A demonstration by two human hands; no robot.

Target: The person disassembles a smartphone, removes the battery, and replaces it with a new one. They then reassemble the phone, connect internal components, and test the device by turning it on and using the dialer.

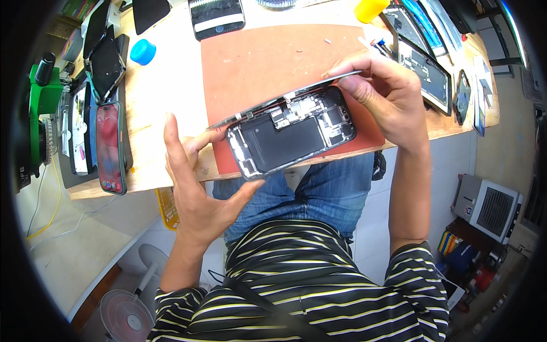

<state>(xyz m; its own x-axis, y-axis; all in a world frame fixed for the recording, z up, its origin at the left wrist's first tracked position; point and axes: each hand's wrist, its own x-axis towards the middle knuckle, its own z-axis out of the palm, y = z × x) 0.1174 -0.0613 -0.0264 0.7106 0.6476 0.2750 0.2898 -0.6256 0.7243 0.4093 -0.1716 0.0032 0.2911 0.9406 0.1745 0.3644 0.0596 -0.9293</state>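
An opened smartphone (pixel 290 137) is held tilted over the front edge of the orange mat, its dark battery and silvery circuit parts facing up. Its screen panel (pixel 268 102) stands lifted along the far long side, seen almost edge-on. My right hand (pixel 387 91) pinches the panel's right end between thumb and fingers. Around the phone's left end is my left hand (pixel 196 188), its thumb at the near corner and a fingertip at the panel's left end. The left index finger points up, away from the phone. The panel's inner face is mostly hidden.
On the wooden table lies the orange mat (pixel 250 62). A red-screened phone (pixel 111 148) and a blue cap (pixel 143 52) are at left. Another phone (pixel 217 18) lies at the back; a yellow container (pixel 371 9) and opened device frames (pixel 424 71) sit at right.
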